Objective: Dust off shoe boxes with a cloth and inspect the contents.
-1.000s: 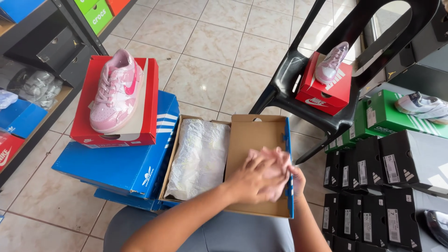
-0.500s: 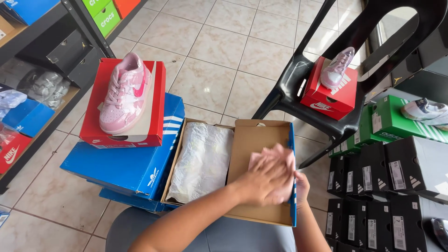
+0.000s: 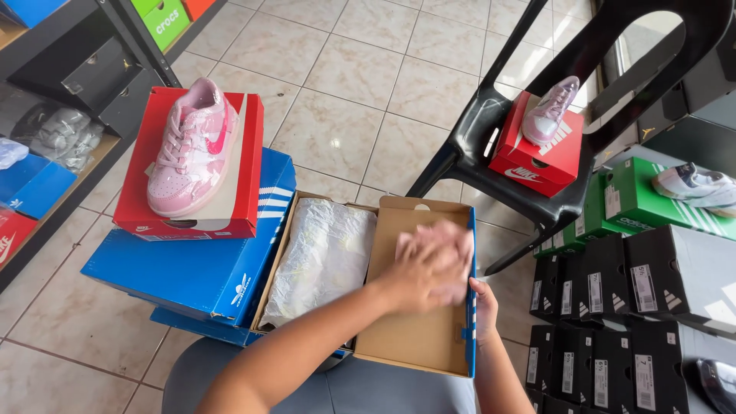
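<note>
Your left hand (image 3: pixel 431 263) lies flat and open, fingers spread, on the brown inner face of the open shoe box (image 3: pixel 414 337) at the lower centre of the frame; it is blurred, so finer detail of the fingers cannot be told. Your right hand (image 3: pixel 485 307) sits just right of it, at the box's blue right edge, fingers curled around that edge and gripping it. The box rests on your lap, its lid part to the right and its tray to the left, where crumpled white wrapping paper (image 3: pixel 326 249) fills the inside.

Touching the box on its left is a large blue shoe box (image 3: pixel 207 264) stacked on another blue one. On top of it, in the left of the frame, lies a red shoe box (image 3: pixel 245 165) carrying a pink sneaker (image 3: pixel 192 146).

In the upper right stands a black plastic chair (image 3: pixel 491 123), with a second red box (image 3: pixel 537 165) and a pale pink sneaker (image 3: pixel 550 111) on its seat. Black shoe boxes (image 3: pixel 613 307) are stacked along the right edge, green boxes (image 3: pixel 636 199) above them.
</note>
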